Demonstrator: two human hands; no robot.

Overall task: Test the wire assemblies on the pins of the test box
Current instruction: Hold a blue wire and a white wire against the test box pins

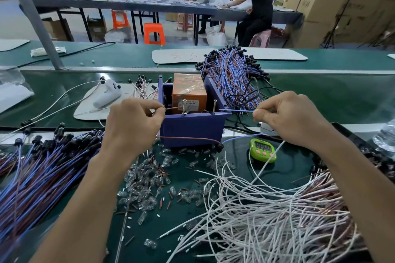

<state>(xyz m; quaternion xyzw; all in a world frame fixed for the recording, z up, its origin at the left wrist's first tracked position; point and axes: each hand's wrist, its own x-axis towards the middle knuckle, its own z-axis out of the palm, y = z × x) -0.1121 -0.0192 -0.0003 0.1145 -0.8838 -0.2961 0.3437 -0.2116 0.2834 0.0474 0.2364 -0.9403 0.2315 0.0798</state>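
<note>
A purple test box [192,127] stands at the centre of the green bench, with an orange block [189,92] inside and two brass screw pins [184,107] [214,105] on its front rim. My left hand [134,126] pinches the brown wire end [173,108], which reaches to the left pin. My right hand [286,117] pinches the blue wire end [235,110], whose tip points at the right pin. Both wires loop down in front of the box to a black socket [219,145].
Blue-and-brown assemblies lie in piles at the left [42,177] and behind the box [233,72]. White wires [267,209] spread at the lower right. Clear bulbs [145,188], a green timer [263,150] and a white controller [108,93] lie around. Two people sit at a far table.
</note>
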